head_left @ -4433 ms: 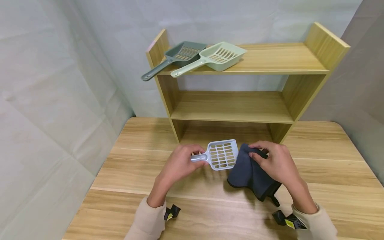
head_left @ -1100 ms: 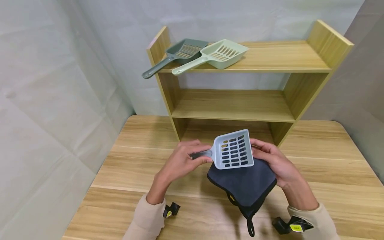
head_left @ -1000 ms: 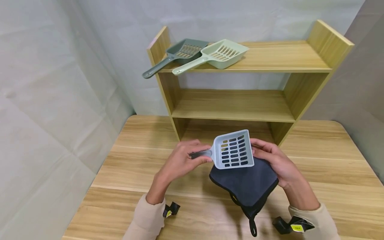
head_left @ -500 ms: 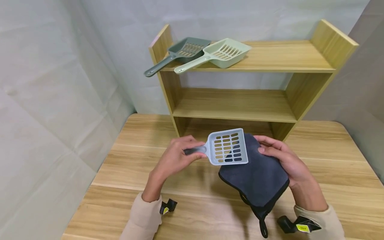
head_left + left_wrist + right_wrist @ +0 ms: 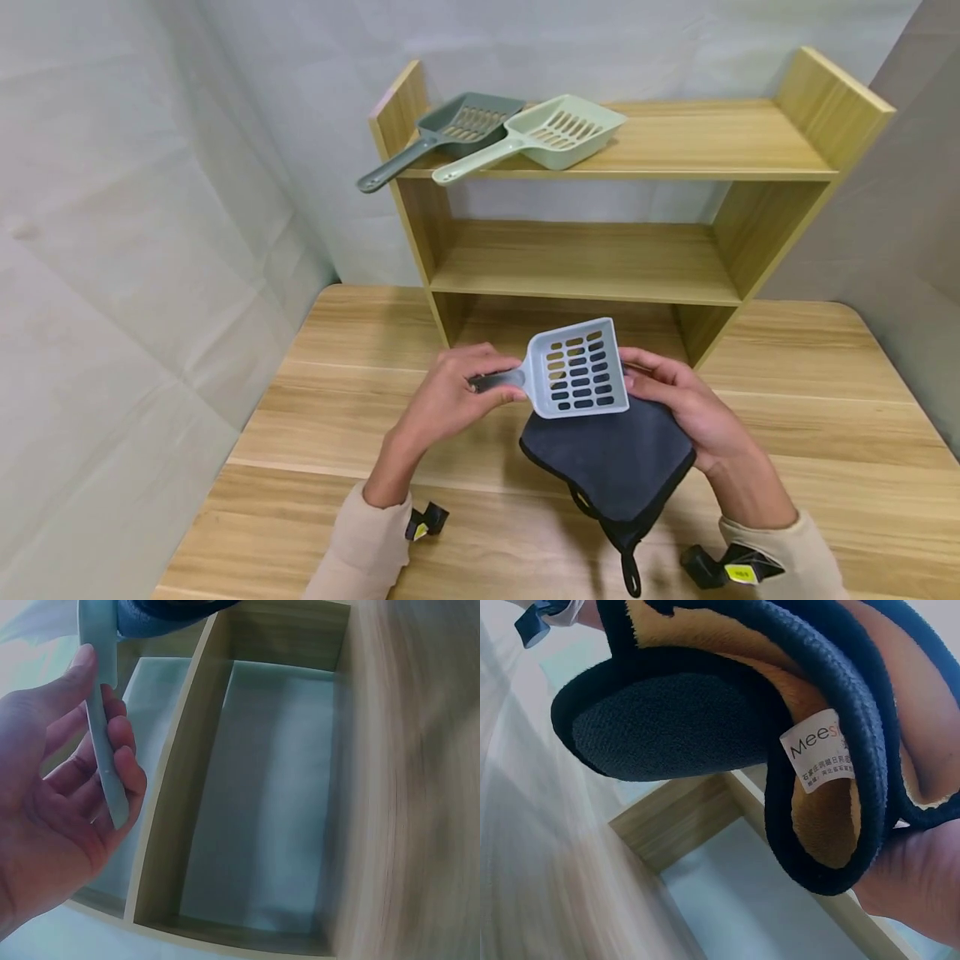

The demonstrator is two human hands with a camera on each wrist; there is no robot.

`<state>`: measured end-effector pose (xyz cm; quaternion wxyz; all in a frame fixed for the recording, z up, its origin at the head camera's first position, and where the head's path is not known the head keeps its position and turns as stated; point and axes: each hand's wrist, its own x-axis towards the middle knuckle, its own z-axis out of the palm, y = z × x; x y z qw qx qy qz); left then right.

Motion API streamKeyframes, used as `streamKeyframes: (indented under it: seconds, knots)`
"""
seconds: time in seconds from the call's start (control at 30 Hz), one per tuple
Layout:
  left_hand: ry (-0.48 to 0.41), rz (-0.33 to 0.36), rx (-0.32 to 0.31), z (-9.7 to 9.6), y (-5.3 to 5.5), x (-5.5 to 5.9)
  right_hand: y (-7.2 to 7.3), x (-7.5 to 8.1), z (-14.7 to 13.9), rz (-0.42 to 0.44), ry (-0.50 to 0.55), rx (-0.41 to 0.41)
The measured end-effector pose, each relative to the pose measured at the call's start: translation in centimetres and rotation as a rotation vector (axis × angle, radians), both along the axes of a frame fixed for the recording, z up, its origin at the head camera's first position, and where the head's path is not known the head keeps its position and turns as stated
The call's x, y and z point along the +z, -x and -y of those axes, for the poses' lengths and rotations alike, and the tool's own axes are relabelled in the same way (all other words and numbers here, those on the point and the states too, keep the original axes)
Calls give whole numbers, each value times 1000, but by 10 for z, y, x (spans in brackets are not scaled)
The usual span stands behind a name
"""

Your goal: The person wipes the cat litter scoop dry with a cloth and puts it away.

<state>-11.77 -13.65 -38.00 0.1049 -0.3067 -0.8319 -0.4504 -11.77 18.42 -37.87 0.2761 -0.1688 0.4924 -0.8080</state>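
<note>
My left hand pinches the handle of a pale blue-grey slotted litter scoop, held above the table with its pan toward the right. In the left wrist view, thumb and curled fingers lie about the scoop's handle. A dark grey cleaning cloth with black edging is gripped by my right hand at the pan's right end. The cloth runs behind the pan, dark through most slots, and its hanging loop dangles below. Seen from the right wrist, the cloth is folded, with an orange-yellow inner side and a white label.
A wooden shelf unit stands at the back of the wooden table. On its top board lie a dark green-grey scoop and a pale green scoop, handles jutting past the front edge. Pale fabric walls surround the table.
Earlier the cloth hung beside the scoop; now it lies behind the pan. Since half a second ago, my right hand and the cloth have shifted left, and the scoop slightly right.
</note>
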Motion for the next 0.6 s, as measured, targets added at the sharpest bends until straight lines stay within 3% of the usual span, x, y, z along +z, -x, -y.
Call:
streamKeyframes:
  seconds: [0.3, 0.6]
  knots:
    - [-2, 42, 32, 3, -1, 3, 0, 3, -1, -37, -12, 7]
    - [-28, -13, 48, 5, 0, 4, 0, -1, -3, 6, 23, 13]
